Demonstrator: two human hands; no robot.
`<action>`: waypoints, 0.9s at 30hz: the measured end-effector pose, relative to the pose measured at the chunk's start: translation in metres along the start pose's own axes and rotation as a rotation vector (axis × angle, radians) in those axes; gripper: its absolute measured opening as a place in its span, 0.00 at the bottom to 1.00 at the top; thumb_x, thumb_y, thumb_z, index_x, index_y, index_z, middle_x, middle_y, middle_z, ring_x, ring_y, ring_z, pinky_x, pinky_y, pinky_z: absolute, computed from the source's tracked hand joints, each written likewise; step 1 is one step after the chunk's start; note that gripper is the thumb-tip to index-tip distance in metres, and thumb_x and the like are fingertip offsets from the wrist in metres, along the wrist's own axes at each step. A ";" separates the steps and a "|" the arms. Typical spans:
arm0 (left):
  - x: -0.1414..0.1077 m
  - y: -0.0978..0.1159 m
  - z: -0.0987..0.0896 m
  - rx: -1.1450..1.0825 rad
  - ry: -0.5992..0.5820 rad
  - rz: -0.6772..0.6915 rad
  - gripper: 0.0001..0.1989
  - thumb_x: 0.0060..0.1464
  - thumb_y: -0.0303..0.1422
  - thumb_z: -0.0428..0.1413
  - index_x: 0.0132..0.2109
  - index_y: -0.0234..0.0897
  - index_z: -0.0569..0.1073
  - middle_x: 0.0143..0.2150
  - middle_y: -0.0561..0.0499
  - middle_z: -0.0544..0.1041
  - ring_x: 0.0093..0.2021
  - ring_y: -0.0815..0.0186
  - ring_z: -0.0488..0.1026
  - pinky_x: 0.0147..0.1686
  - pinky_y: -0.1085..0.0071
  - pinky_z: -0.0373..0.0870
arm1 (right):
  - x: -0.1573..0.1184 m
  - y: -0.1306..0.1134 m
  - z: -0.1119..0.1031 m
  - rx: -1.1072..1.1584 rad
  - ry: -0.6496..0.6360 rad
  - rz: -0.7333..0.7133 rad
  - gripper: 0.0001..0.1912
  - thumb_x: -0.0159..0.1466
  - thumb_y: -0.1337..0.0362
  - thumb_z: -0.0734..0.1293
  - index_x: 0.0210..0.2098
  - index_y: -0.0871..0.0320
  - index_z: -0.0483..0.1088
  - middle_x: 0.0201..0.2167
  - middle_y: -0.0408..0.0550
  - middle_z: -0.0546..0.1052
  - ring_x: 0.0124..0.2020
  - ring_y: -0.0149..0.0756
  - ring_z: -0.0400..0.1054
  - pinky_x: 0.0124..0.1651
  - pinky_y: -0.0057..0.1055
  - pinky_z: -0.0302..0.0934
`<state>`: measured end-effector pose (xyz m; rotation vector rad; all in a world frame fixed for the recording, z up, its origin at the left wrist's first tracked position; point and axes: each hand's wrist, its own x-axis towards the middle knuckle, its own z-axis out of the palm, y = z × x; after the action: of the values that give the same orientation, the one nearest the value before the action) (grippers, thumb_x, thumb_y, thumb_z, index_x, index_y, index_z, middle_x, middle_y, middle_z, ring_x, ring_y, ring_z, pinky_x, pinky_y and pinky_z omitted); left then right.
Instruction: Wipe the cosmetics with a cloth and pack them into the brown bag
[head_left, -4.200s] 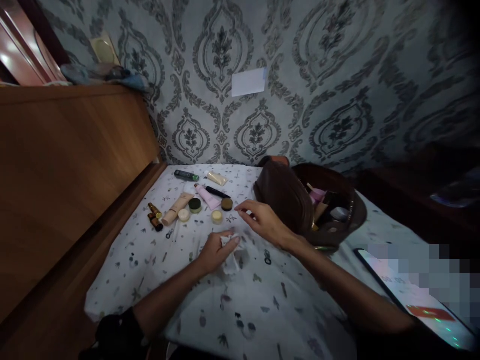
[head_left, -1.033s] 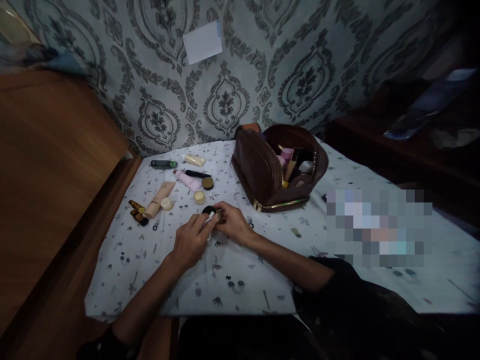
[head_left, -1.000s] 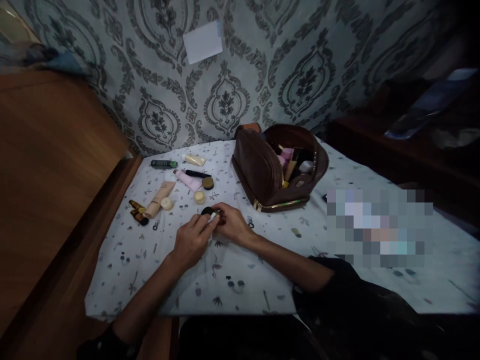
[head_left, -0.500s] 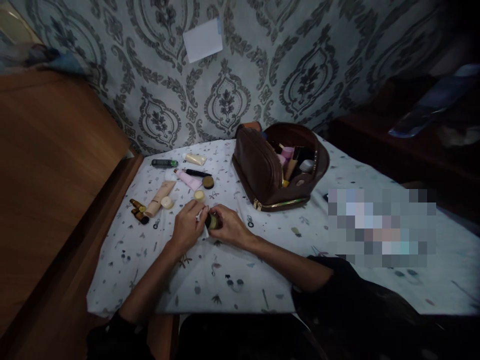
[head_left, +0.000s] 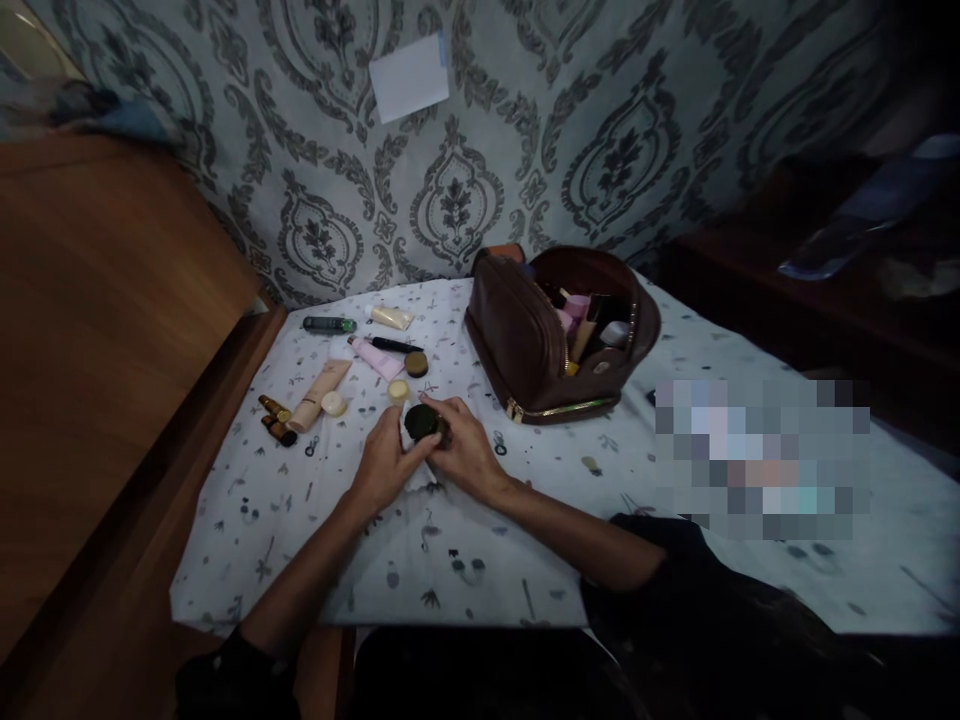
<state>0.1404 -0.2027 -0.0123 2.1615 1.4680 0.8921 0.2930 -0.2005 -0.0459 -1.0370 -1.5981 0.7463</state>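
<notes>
Both hands meet over the patterned white cloth near the middle. My left hand point(head_left: 386, 462) is closed on a white tissue point(head_left: 420, 477), its thumb against a small dark round jar point(head_left: 422, 422). From the right, my right hand point(head_left: 466, 450) wraps round the side of the same jar, whose dark top faces up. Just beyond the hands lie a small cream-yellow pot point(head_left: 398, 391) and a brown round pot point(head_left: 415, 364). Left of them are a beige tube point(head_left: 320, 396) and a white-lidded jar point(head_left: 334, 404).
An open brown cosmetics bag point(head_left: 517, 340) stands behind and right of the hands. A pink tube point(head_left: 376, 357), black pen point(head_left: 397, 345), cream tube point(head_left: 391, 317), green-black tube point(head_left: 328, 325) and small brown bottles point(head_left: 279, 430) lie left. A wooden panel point(head_left: 112, 350) borders the left.
The jar has turned so that its dark top faces up. My left hand has moved slightly down, and more of the tissue shows below the jar.
</notes>
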 end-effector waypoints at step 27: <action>-0.007 -0.004 -0.004 0.407 0.274 0.568 0.16 0.65 0.35 0.50 0.55 0.38 0.74 0.46 0.42 0.73 0.46 0.58 0.68 0.41 0.66 0.69 | 0.013 0.003 -0.008 0.673 -0.225 0.467 0.29 0.44 0.62 0.78 0.43 0.55 0.66 0.35 0.41 0.71 0.30 0.31 0.70 0.31 0.28 0.67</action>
<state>0.1329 -0.2076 -0.0140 2.9449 1.2424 1.1932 0.3006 -0.1876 -0.0407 -0.8350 -1.1381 1.6317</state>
